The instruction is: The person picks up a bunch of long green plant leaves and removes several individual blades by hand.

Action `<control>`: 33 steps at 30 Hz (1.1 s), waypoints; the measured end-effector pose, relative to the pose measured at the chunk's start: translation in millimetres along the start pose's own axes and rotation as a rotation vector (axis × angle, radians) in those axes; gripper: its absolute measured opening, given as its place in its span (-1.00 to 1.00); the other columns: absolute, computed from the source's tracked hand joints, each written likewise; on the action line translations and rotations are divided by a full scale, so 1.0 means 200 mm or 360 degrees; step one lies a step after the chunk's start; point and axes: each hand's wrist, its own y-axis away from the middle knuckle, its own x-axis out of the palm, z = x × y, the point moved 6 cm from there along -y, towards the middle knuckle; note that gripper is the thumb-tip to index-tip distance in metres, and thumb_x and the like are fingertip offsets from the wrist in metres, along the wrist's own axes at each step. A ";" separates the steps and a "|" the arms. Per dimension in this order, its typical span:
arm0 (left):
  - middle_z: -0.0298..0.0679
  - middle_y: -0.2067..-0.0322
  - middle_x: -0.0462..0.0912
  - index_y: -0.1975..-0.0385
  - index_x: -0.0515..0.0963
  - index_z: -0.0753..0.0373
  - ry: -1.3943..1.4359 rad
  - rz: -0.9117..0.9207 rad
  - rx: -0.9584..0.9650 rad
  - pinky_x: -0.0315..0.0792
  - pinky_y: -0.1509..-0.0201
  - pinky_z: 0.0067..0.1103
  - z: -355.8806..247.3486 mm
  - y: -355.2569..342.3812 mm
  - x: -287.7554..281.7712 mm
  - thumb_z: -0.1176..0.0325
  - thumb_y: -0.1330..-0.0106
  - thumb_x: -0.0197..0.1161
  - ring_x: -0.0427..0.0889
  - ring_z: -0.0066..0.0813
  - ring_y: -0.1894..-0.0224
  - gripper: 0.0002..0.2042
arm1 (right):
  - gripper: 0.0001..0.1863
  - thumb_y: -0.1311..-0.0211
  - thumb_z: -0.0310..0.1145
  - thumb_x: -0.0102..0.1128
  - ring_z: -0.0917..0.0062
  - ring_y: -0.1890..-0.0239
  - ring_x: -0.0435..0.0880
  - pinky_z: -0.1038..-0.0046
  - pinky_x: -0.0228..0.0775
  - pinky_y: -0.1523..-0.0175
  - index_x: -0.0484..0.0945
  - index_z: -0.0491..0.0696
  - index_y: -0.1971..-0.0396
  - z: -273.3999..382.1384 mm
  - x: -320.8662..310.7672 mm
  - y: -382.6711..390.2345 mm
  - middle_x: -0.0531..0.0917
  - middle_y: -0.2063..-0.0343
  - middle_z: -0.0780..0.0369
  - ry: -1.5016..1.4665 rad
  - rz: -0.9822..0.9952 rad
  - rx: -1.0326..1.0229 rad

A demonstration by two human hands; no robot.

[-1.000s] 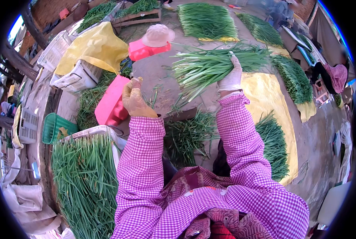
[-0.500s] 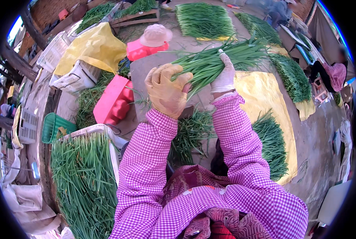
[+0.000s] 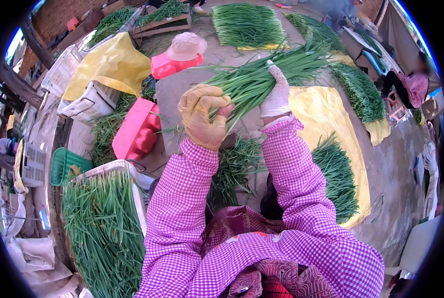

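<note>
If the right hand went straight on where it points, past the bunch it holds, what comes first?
Probably the flat pile of green stalks at the top, beyond the bunch in the right hand; depth is unclear, so it might pass above.

Bunch (image 3: 249,82) in front; crate (image 3: 138,198) left; sheet (image 3: 321,109) right, greens (image 3: 335,181) on it.

We lose part of the bunch of greens (image 3: 256,79) behind the left hand (image 3: 200,116), and those same greens hide most fingers of the right hand (image 3: 275,93) from us. A hat (image 3: 186,46) covers part of a pink block (image 3: 174,66). We see a blurred person (image 3: 338,14) at the top right, and the dark rim cuts off a pale object (image 3: 419,246) lower down.
</note>
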 end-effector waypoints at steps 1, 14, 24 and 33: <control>-0.34 0.40 0.54 0.58 0.48 0.15 0.0044 -0.0031 -0.0025 0.35 0.15 -0.43 0.01 0.00 0.00 0.52 0.30 0.35 0.51 -0.32 0.29 -0.76 | -0.77 -0.11 -0.39 0.04 0.36 0.30 0.60 0.34 0.46 0.10 0.48 -0.19 0.25 0.00 0.01 0.00 0.59 0.33 0.14 0.0003 0.0004 -0.0004; -0.19 0.37 0.56 0.44 0.52 0.26 0.1173 -0.0820 -0.1245 0.32 0.03 -0.52 0.51 0.18 -0.28 0.42 -0.15 0.21 0.50 -0.43 0.26 -0.93 | -0.72 -0.16 -0.37 -0.03 0.34 0.22 0.58 0.29 0.46 0.07 0.45 -0.19 0.17 0.05 -0.01 -0.02 0.57 0.25 0.13 -0.0093 -0.0046 0.0092; -0.15 0.16 0.55 0.11 0.43 0.29 0.1109 -0.0146 -0.1233 0.27 -0.04 -0.42 0.47 0.13 -0.24 0.12 -0.26 0.07 0.50 -0.34 0.09 -0.63 | -0.51 -0.10 -0.25 0.08 0.47 0.31 0.58 0.41 0.50 0.20 0.36 -0.19 -0.01 0.02 0.17 0.09 0.57 0.23 0.21 -0.0071 0.0554 0.0183; -0.17 0.17 0.57 0.02 0.43 0.32 0.1155 0.0909 -0.1608 0.34 -0.01 -0.54 0.42 0.27 -0.14 0.58 -0.14 0.04 0.55 -0.43 0.14 -0.65 | -0.43 -0.09 -0.25 0.07 0.57 0.35 0.52 0.51 0.45 0.26 0.25 -0.25 -0.07 0.03 0.27 0.14 0.52 0.19 0.16 0.0023 0.0824 0.0115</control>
